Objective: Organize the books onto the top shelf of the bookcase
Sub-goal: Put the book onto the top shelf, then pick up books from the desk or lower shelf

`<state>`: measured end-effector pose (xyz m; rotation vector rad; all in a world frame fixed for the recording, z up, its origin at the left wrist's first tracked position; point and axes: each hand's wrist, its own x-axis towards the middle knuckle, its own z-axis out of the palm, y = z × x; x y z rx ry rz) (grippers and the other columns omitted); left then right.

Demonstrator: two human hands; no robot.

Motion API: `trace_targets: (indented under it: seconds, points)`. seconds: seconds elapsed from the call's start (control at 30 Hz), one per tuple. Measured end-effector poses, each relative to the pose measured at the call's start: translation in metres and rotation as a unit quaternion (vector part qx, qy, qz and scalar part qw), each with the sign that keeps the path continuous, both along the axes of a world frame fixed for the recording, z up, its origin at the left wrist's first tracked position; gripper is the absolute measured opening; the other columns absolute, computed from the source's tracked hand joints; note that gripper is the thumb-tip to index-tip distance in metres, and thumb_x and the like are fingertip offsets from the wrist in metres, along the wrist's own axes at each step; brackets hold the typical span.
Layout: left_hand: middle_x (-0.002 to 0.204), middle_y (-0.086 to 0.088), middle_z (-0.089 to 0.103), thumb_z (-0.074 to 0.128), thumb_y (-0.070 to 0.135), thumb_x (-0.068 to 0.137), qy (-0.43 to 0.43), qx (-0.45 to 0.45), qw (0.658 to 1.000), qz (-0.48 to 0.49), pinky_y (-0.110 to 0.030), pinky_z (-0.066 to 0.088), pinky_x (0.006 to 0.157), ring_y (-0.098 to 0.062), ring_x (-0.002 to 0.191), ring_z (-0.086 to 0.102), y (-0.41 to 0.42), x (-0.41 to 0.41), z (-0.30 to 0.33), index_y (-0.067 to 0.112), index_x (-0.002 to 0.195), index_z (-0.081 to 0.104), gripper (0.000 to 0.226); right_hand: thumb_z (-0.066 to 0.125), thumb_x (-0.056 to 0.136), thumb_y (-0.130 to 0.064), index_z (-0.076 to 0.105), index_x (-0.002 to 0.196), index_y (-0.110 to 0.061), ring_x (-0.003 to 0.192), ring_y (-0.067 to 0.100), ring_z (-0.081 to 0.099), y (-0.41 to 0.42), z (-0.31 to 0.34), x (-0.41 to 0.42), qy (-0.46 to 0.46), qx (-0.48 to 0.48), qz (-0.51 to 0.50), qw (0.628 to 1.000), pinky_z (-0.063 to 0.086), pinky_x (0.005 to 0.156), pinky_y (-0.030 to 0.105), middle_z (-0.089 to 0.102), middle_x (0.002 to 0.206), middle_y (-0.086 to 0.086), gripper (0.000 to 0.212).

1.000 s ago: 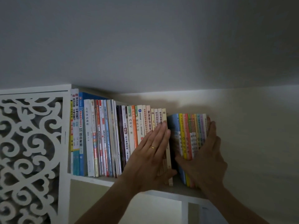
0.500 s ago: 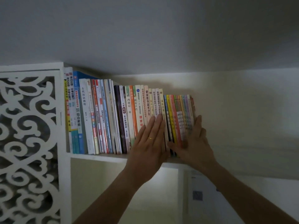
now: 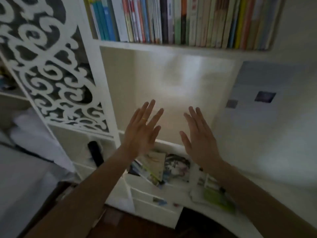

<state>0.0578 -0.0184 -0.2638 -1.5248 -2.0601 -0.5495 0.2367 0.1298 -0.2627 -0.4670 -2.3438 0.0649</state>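
My left hand (image 3: 142, 133) and right hand (image 3: 199, 138), fingers released and empty, hang below the top shelf (image 3: 171, 44), where the books (image 3: 180, 19) stand upright. Loose books (image 3: 161, 167) lie lower: gather a small stack, spines aligned, before lifting.

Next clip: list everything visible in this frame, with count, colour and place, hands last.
books: a full row, mixed colours, upright on top shelf
shelf: one, white, under the row
lattice panel: one, white scrollwork, left of the books
loose books: several, pale and illustrated, piled below the hands
green item: one, lower right, blurred
dark object: one, black, lower left cubby
left hand: open, ring on, holding nothing
right hand: open, holding nothing
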Motion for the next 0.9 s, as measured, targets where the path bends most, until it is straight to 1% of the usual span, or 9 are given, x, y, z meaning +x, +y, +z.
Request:
trace_targets:
  seconds: [0.13,0.23,0.3,0.4,0.5,0.67,0.77,0.83,0.9]
  points:
    - [0.166,-0.014,0.028,0.039,0.039,0.108,-0.082,-0.054,0.994,0.051,-0.049,0.029,0.123,-0.033,0.153,0.028,-0.038,-0.014,-0.069,0.019,0.159,0.036,0.055,0.046,0.105,-0.031,0.044,0.149,-0.010,0.152,0.021,0.028,-0.016,-0.067,-0.001,-0.055,-0.066,0.012,0.996,0.043,0.112,0.036,0.035,0.162,0.006,0.049]
    - [0.148,-0.015,0.053,0.053,0.031,0.103,-0.172,-0.017,0.981,0.089,-0.049,0.045,0.111,-0.034,0.136,0.049,-0.059,-0.012,-0.116,0.011,0.147,0.050,0.048,0.043,0.103,-0.032,0.049,0.145,-0.009,0.146,0.020,0.037,-0.035,-0.102,-0.001,-0.057,-0.124,0.013,0.991,0.038,0.115,0.034,0.045,0.155,0.007,0.048]
    - [0.137,-0.013,0.056,0.063,0.029,0.100,-0.263,0.004,0.955,0.135,-0.048,0.051,0.103,-0.034,0.129,0.052,-0.069,-0.006,-0.147,0.012,0.142,0.051,0.047,0.047,0.102,-0.028,0.054,0.139,-0.007,0.138,0.022,0.046,-0.049,-0.124,-0.001,-0.055,-0.122,0.028,0.991,0.041,0.113,0.035,0.052,0.147,0.008,0.043]
    - [0.137,-0.014,0.055,0.068,0.031,0.097,-0.434,-0.014,0.875,0.213,-0.046,0.050,0.100,-0.034,0.127,0.053,-0.073,-0.004,-0.187,0.011,0.142,0.049,0.053,0.056,0.099,-0.025,0.058,0.133,-0.008,0.126,0.026,0.056,-0.062,-0.159,-0.008,-0.095,-0.138,0.038,0.985,0.053,0.100,0.044,0.058,0.135,0.007,0.038]
    - [0.137,-0.008,0.055,0.064,0.040,0.098,-0.614,-0.035,0.746,0.255,-0.042,0.047,0.104,-0.026,0.120,0.056,-0.063,-0.007,-0.220,0.016,0.143,0.047,0.054,0.061,0.094,-0.037,0.052,0.138,-0.014,0.123,0.025,0.057,-0.068,-0.195,-0.028,-0.175,-0.189,0.008,0.966,0.055,0.096,0.040,0.057,0.133,0.004,0.050]
    - [0.137,-0.004,0.058,0.056,0.039,0.103,-0.702,-0.006,0.665,0.255,-0.040,0.048,0.102,-0.020,0.114,0.058,-0.042,-0.001,-0.273,0.017,0.143,0.047,0.046,0.070,0.086,-0.051,0.033,0.152,-0.014,0.131,0.028,0.052,-0.067,-0.255,-0.103,-0.275,-0.240,-0.026,0.931,0.052,0.098,0.040,0.050,0.146,0.007,0.084]
    - [0.138,0.003,0.053,0.051,0.032,0.106,-0.707,0.029,0.660,0.252,-0.026,0.040,0.093,-0.011,0.113,0.051,-0.031,-0.009,-0.291,0.018,0.148,0.043,0.045,0.077,0.083,-0.045,0.030,0.156,-0.010,0.127,0.033,0.057,-0.056,-0.289,-0.150,-0.287,-0.232,-0.035,0.929,0.055,0.092,0.044,0.052,0.145,0.013,0.094]
    - [0.135,0.005,0.056,0.052,0.030,0.106,-0.686,0.060,0.679,0.255,-0.027,0.043,0.091,-0.011,0.113,0.055,-0.023,-0.021,-0.297,0.027,0.142,0.048,0.036,0.062,0.096,-0.030,0.031,0.156,-0.015,0.111,0.033,0.063,-0.042,-0.302,-0.168,-0.276,-0.256,-0.032,0.926,0.054,0.082,0.041,0.059,0.135,0.013,0.069]
    - [0.122,0.005,0.063,0.054,0.030,0.105,-0.666,0.094,0.695,0.254,-0.039,0.052,0.093,-0.017,0.111,0.062,-0.013,-0.035,-0.301,0.044,0.121,0.052,0.022,0.038,0.103,-0.032,0.047,0.145,-0.014,0.075,0.028,0.066,-0.029,-0.307,-0.172,-0.234,-0.238,-0.065,0.941,0.049,0.059,0.031,0.070,0.099,0.011,0.047]
